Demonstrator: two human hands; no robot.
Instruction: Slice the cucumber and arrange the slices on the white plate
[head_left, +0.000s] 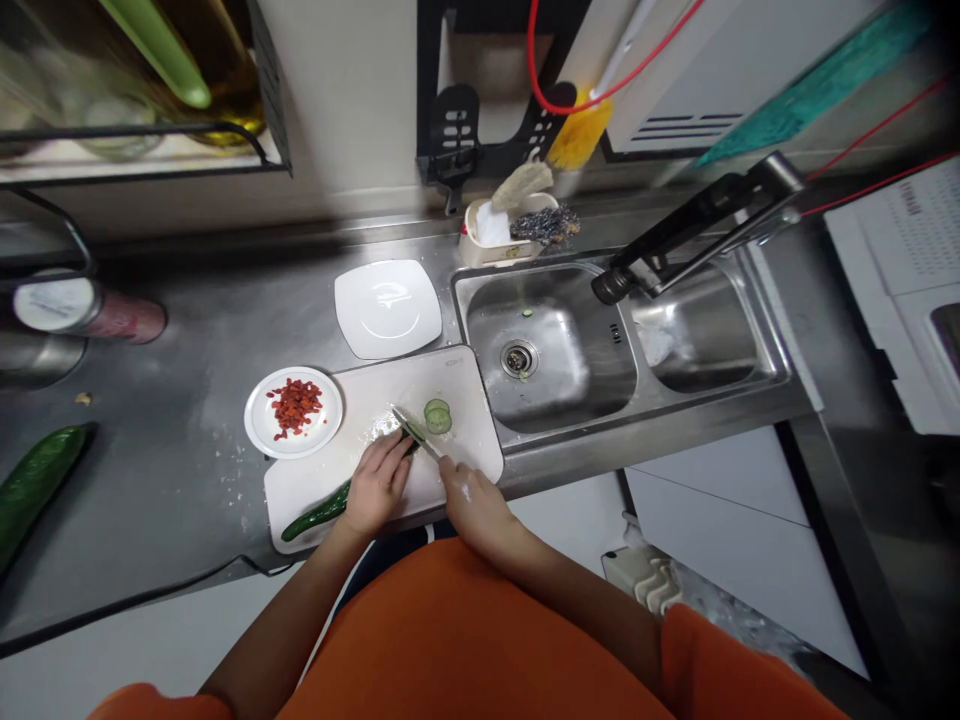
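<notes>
On the white cutting board (450, 375) lies a dark green cucumber (319, 513), slanting up to the right. My left hand (379, 482) is closed over it near its right end, covering part of it. My right hand (476, 505) grips a knife (418, 433) by the handle. The blade points up to the left and rests at the cucumber's end, close to my left fingertips. A few pale green cucumber slices (438, 415) lie overlapping just right of the blade.
A white plate of chopped red pieces (298, 407) overlaps the board's left corner. Behind the board is a square white plate (388, 308). The steel sink (551, 400) with its black faucet (675, 235) stands right. Another cucumber (34, 485) lies far left.
</notes>
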